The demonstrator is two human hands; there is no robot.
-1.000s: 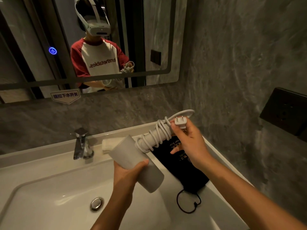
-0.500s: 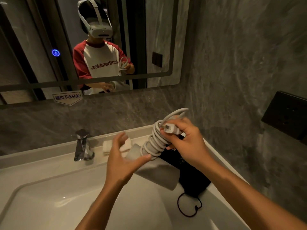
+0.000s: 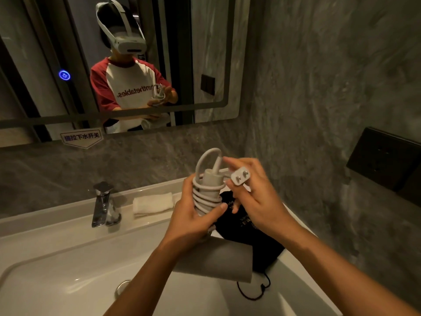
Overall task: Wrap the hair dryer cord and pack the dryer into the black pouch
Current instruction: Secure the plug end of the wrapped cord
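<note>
I hold a white hair dryer (image 3: 218,263) over the sink, handle up, barrel pointing down to the right. Its white cord (image 3: 205,197) is coiled several times round the handle, with one loop standing above the top. My left hand (image 3: 193,222) is shut around the wrapped handle. My right hand (image 3: 255,199) pinches the two-pin plug (image 3: 241,178) just right of the handle's top. The black pouch (image 3: 250,233) lies flat on the counter's right side under my hands, its drawstring (image 3: 255,290) trailing toward me.
A white basin (image 3: 57,274) with a drain lies below left. A chrome tap (image 3: 103,204) and a folded white towel (image 3: 152,202) sit on the back ledge. A mirror (image 3: 205,53) hangs above; a dark wall socket plate (image 3: 385,158) is at the right.
My left hand left the barrel and now grips the cord-wrapped handle. The dryer swung handle-up. My right hand turned the plug so its pins face me.
</note>
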